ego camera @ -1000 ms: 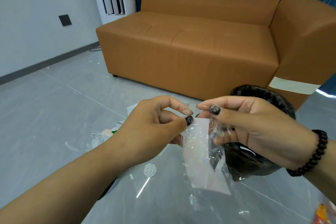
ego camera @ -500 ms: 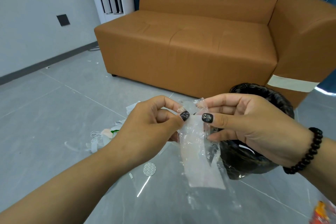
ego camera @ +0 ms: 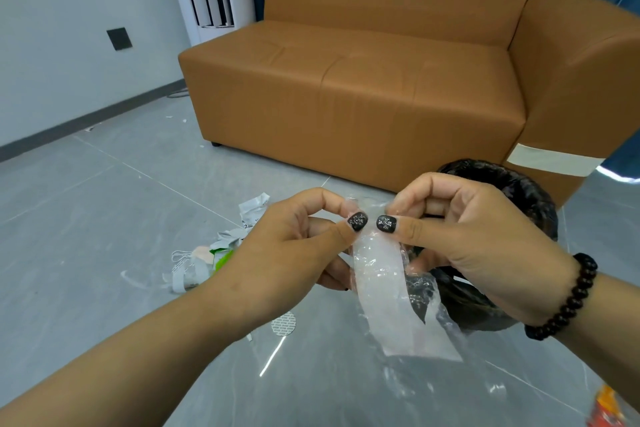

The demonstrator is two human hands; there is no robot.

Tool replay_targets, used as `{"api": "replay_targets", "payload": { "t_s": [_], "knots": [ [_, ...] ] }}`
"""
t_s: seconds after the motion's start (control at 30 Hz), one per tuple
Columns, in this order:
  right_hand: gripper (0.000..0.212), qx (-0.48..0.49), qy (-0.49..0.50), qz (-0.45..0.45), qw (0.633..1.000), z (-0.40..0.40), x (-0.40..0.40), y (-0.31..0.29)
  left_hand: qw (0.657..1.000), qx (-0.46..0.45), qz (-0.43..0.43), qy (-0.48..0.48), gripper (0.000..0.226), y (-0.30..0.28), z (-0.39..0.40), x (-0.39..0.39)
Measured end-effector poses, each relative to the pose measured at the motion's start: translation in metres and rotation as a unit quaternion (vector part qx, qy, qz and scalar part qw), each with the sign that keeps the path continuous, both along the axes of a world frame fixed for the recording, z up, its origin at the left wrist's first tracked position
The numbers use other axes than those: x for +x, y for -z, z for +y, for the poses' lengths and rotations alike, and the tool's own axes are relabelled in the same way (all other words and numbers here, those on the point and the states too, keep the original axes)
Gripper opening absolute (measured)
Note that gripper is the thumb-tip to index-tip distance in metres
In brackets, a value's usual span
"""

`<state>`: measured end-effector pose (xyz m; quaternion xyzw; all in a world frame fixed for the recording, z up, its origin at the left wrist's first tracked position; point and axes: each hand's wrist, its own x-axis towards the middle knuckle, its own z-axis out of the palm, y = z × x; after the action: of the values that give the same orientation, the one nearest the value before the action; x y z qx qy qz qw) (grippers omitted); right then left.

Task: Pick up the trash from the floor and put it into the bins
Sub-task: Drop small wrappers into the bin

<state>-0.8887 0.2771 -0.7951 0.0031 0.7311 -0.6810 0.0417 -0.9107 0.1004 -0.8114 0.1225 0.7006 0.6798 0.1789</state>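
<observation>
Both hands raised at chest height over grey tile floor (ego camera: 86, 218), working one clear plastic wrapper (ego camera: 391, 295). Left hand (ego camera: 294, 246): thumb and forefinger curled tight and pinching the wrapper's top edge, remaining fingers folded under behind the film. Right hand (ego camera: 485, 246): same pinch, thumb against bent forefinger on the top edge just beside the left thumb, the two dark patterned thumbnails nearly touching; other fingers curled behind. Wrapper hangs down from the pinch, a whitish strip inside the crumpled film, its lower end loose in the air. Directly behind and below the right hand, a bin lined with a black bag (ego camera: 519, 191), partly hidden by the wrist. Dark bead bracelet (ego camera: 568, 298) on the right wrist. On the floor left of the hands, a heap of paper and packaging scraps (ego camera: 214, 253), some green; print on them too small to read. A round white mesh-patterned disc (ego camera: 283, 324) lies near the left forearm. Orange-red wrapper (ego camera: 609, 409) at lower right corner, writing illegible. Tan sofa (ego camera: 346, 80) behind.
</observation>
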Motion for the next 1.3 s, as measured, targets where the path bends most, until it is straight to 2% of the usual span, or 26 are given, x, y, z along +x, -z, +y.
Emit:
{"api": "replay_targets", "payload": {
  "t_s": [0.1, 0.2, 0.3, 0.4, 0.5, 0.57, 0.63, 0.77, 0.93, 1.07, 1.17, 1.3],
  "knots": [
    [0.017, -0.013, -0.003, 0.02, 1.0, 0.0, 0.0, 0.001, 0.999, 0.013, -0.037, -0.015, 0.018, -0.003, 0.0, 0.0],
    [0.015, -0.024, 0.01, 0.058, 0.998, 0.001, -0.002, 0.004, 0.992, 0.032, -0.118, -0.003, 0.029, -0.007, 0.0, 0.001],
    [0.012, 0.041, 0.023, 0.155, 0.987, 0.001, -0.003, 0.008, 0.978, 0.064, -0.194, 0.049, 0.048, -0.01, -0.002, 0.001],
    [0.014, 0.178, 0.004, 0.297, 0.938, 0.0, -0.001, 0.014, 0.974, 0.063, -0.202, 0.081, 0.059, -0.008, -0.004, -0.001],
    [0.015, 0.249, -0.03, 0.372, 0.894, 0.003, 0.001, 0.016, 0.98, 0.069, -0.18, 0.041, 0.041, -0.009, -0.003, -0.001],
    [0.022, 0.255, -0.038, 0.367, 0.894, 0.005, 0.0, 0.016, 0.985, 0.066, -0.158, 0.012, 0.024, -0.008, -0.003, -0.002],
    [0.025, 0.228, -0.048, 0.332, 0.914, 0.005, 0.001, 0.015, 0.988, 0.067, -0.139, 0.0, 0.018, -0.005, -0.004, -0.004],
    [0.025, 0.127, -0.052, 0.246, 0.96, 0.006, 0.0, 0.013, 0.995, 0.053, -0.09, -0.004, 0.024, -0.002, -0.006, -0.006],
    [0.025, 0.126, -0.016, 0.149, 0.981, 0.007, -0.005, 0.013, 0.996, 0.049, -0.068, -0.012, 0.03, -0.001, -0.006, -0.005],
    [0.025, 0.13, -0.002, 0.192, 0.973, 0.005, -0.005, 0.011, 0.993, 0.058, -0.107, 0.002, 0.038, -0.002, -0.006, -0.005],
    [0.024, 0.151, 0.007, 0.252, 0.956, 0.006, -0.005, 0.011, 0.983, 0.058, -0.166, 0.051, 0.039, -0.001, -0.006, -0.005],
    [0.018, 0.258, -0.006, 0.377, 0.89, 0.005, -0.003, 0.013, 0.977, 0.065, -0.191, 0.07, 0.053, 0.001, -0.006, -0.006]
  ]
}}
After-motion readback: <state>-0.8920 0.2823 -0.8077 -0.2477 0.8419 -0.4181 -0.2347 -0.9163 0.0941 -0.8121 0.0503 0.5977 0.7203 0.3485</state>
